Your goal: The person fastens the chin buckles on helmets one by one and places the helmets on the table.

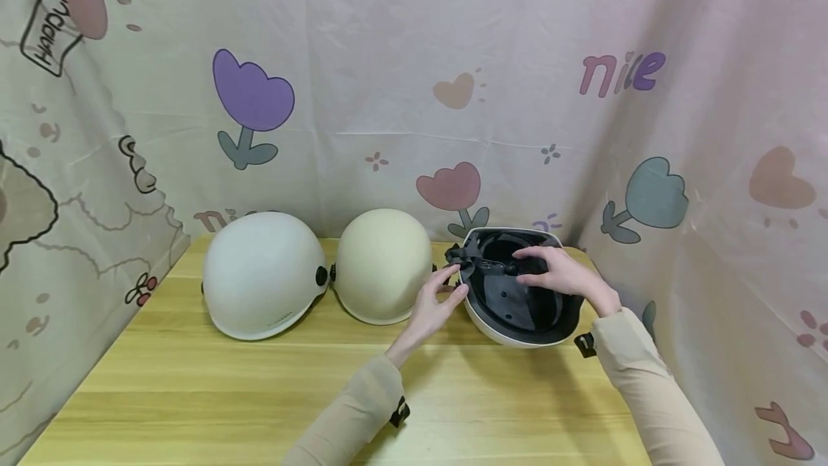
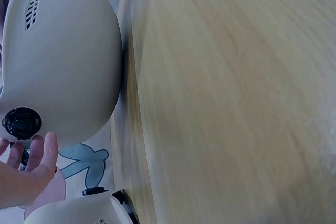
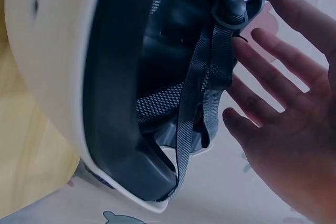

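An off-white helmet (image 1: 511,337) lies upside down at the right of the table, its black padded inside facing up. Across its opening runs a black chin strap (image 3: 194,93) with a buckle (image 3: 231,11). My left hand (image 1: 432,308) is at the helmet's left side, fingertips right at the rim beside a round black knob (image 2: 22,123). Over the opening, my right hand (image 1: 559,272) reaches from the right, its fingertips near the strap. In the right wrist view its fingers (image 3: 283,85) are extended and spread, one of them right at the buckle.
To the left, a white helmet (image 1: 261,272) and a cream helmet (image 1: 384,265) stand dome up, side by side near the table's back edge. The wooden table (image 1: 213,394) meets a printed curtain (image 1: 362,63) behind and at both sides.
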### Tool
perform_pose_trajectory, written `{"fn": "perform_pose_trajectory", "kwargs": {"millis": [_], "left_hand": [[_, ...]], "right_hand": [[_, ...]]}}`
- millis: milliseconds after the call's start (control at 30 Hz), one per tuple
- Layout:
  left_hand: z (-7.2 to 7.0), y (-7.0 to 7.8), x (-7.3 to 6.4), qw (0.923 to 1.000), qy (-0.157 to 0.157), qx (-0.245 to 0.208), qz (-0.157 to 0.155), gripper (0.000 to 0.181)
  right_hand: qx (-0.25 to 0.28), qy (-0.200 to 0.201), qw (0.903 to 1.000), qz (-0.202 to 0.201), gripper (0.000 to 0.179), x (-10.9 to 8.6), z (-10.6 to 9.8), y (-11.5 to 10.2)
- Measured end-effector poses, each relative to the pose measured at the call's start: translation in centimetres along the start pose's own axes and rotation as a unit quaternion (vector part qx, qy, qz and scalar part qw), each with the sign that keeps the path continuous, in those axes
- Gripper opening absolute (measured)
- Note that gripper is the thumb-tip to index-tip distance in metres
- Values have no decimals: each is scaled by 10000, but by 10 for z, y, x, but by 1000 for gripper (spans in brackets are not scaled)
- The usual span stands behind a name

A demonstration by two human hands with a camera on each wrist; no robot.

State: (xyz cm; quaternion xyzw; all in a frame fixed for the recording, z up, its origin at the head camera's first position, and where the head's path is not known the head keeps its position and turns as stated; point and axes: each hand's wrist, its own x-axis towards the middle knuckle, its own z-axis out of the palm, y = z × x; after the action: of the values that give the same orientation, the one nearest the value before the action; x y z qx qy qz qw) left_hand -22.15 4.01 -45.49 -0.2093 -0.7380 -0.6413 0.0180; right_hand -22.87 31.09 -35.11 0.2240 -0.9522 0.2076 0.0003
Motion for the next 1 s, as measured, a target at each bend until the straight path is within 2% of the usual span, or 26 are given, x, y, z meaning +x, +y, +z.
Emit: {"fn": "perform_pose_trajectory", "kwargs": {"millis": [200,467,600,733,767,1000], "left_hand": [[-1,0,0,9999,-27,90,-136,48],[-3,-1,-1,9998,-89,44,-158,49],[-3,2,-3,9998,-72,-47,-173,48],[-4,3,-2,9998,-104,-47,-141,47],[-4,-2,-1,9999,-114,-32,-118,47],[-4,-2,0,9998,-146,-32,-142,48]], "right_hand": [[-35,-359,9992,-172,45,8,1,-1],[-27,-694,9976,-47,43,21,4,0],[5,-831,9965,-70,37,28,10,4],[103,-976,9948,-272,23,31,13,6],[150,-1002,9944,-318,19,31,14,6],[113,-808,9951,-551,9,31,13,5]]}}
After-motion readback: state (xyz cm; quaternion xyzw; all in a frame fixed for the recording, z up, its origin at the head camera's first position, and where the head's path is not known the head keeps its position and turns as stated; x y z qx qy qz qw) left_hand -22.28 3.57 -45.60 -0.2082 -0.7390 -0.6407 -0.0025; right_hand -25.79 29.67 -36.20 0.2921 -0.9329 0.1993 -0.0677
